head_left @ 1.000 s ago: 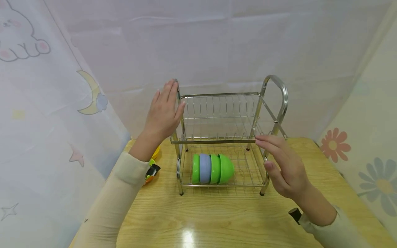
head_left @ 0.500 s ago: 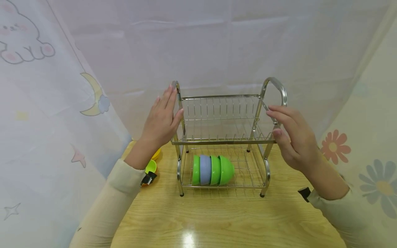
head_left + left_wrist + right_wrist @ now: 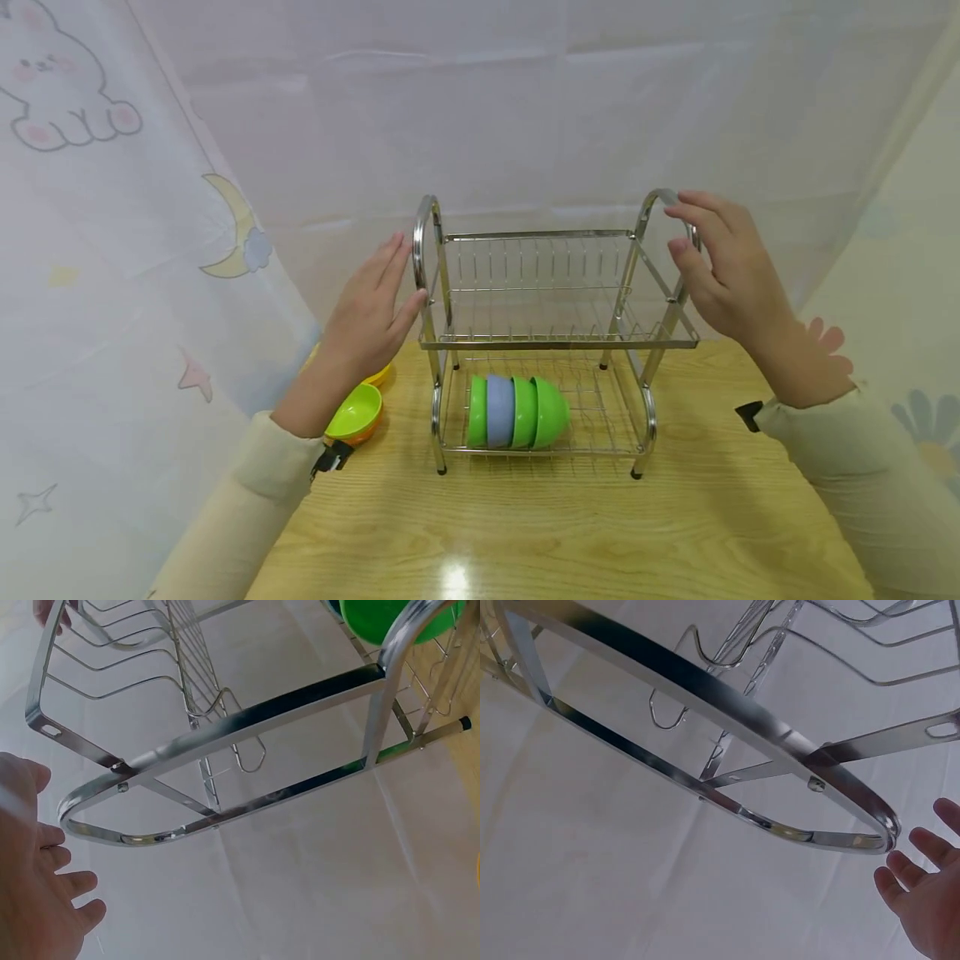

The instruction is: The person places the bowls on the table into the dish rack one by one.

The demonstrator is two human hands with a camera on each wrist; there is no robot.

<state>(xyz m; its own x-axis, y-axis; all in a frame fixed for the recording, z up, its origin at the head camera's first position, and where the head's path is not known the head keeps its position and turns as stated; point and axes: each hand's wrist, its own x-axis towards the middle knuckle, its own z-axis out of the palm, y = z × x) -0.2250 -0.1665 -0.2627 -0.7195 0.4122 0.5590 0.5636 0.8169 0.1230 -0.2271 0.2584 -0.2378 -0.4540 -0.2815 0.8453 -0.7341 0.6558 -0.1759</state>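
A two-tier metal dish rack (image 3: 558, 343) stands on the table. On its lower tier several small bowls stand on edge in a row, among them a blue bowl (image 3: 500, 412) and a green bowl (image 3: 551, 412). My left hand (image 3: 367, 312), fingers straight, is just outside the rack's left side frame (image 3: 285, 712); the left wrist view shows a small gap there. At the opposite side, my right hand (image 3: 731, 271) is held with fingers extended by the right side frame (image 3: 705, 697). Its fingertips come near the curved top, and touching is hard to tell. Both hands hold nothing.
Left of the rack, a yellow-green bowl (image 3: 356, 410) sits on an orange one, with a yellow bowl (image 3: 378, 377) behind, partly hidden by my left forearm. Printed cloths (image 3: 480, 125) enclose the wooden table (image 3: 540, 533) at the back and sides.
My right hand has risen from the upper tier's front edge to beside the right side frame. My left hand has drawn down and left, away from the left frame's top. The bowls keep their places.
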